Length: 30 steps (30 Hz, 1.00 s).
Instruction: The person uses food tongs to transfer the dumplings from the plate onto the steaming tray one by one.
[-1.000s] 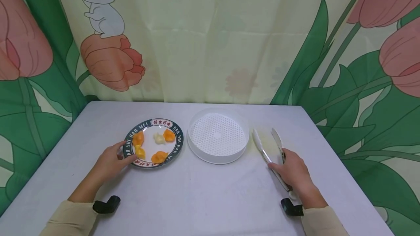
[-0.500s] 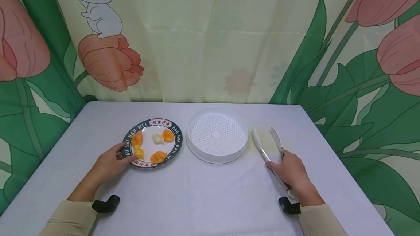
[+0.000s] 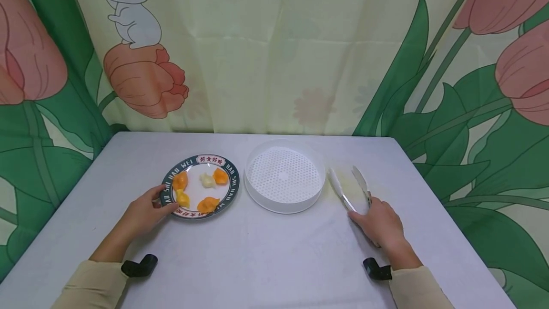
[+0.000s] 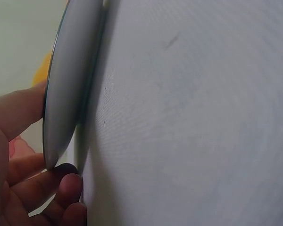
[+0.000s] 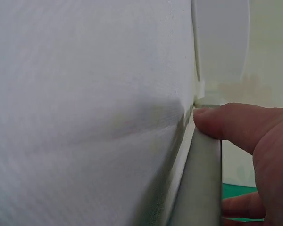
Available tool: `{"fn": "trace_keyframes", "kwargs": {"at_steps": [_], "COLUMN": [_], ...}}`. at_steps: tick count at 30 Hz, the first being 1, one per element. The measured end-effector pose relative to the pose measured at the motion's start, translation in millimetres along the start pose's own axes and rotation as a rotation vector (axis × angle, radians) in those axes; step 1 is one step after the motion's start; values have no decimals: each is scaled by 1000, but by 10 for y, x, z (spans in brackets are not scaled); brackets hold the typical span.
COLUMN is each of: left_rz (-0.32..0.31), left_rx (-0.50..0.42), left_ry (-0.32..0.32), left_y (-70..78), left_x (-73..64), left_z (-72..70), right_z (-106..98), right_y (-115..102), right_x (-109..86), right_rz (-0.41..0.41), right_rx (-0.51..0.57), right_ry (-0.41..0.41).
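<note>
A round plate (image 3: 233, 194) with a dark lettered rim lies at left on the table. Several small dumpling-like pieces sit on it: orange (image 3: 208, 205), yellow (image 3: 182, 198) and whitish (image 3: 208, 180). My left hand (image 3: 143, 213) pinches the plate's left rim, thumb over the edge; in the left wrist view the curled fingers (image 4: 68, 188) are at the underside. At right, my right hand (image 3: 381, 223) holds silver tongs (image 3: 343, 194) with pale tips, pointing away from me, arms spread. In the right wrist view the thumb (image 5: 217, 123) presses one tong arm (image 5: 198, 183).
A round white steamer tray (image 3: 285, 175) with a perforated base stands between the plate and the tongs. The table (image 3: 257, 261) has a white cloth. Behind it hangs a curtain (image 3: 257, 61) printed with tulips and a white animal.
The tongs' rear end, visible behind the right hand before, is now mostly hidden by it. The left hand and plate have stayed put.
</note>
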State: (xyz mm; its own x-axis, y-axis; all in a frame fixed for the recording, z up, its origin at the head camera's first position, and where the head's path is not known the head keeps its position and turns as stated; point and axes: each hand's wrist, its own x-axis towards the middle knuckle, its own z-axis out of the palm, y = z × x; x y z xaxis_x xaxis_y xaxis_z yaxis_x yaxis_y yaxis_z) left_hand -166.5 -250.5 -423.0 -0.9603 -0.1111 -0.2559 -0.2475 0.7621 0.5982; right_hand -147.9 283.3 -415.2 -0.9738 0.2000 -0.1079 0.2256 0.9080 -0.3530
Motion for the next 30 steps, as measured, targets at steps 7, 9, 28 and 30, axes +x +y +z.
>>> {"fn": "trace_keyframes", "kwargs": {"at_steps": [7,9,28,30], "left_rz": [-6,-3,-17,-17], "left_rx": [-5,-6,-16,-17], "left_ry": [-1,2,5,5], "left_y": [-7,-12,-28,-28], "left_x": [-9,-8,22,24], "left_z": [16,18,15,20], "right_z": [-99,-139,-234,-204], "right_y": [-12,-23,-592,-664], "right_x": [-38,-47,-184,-199], "right_rz": [6,0,-243,-276], "right_rx": [15,27,146,146], "right_ry": [73,93,93,65]}}
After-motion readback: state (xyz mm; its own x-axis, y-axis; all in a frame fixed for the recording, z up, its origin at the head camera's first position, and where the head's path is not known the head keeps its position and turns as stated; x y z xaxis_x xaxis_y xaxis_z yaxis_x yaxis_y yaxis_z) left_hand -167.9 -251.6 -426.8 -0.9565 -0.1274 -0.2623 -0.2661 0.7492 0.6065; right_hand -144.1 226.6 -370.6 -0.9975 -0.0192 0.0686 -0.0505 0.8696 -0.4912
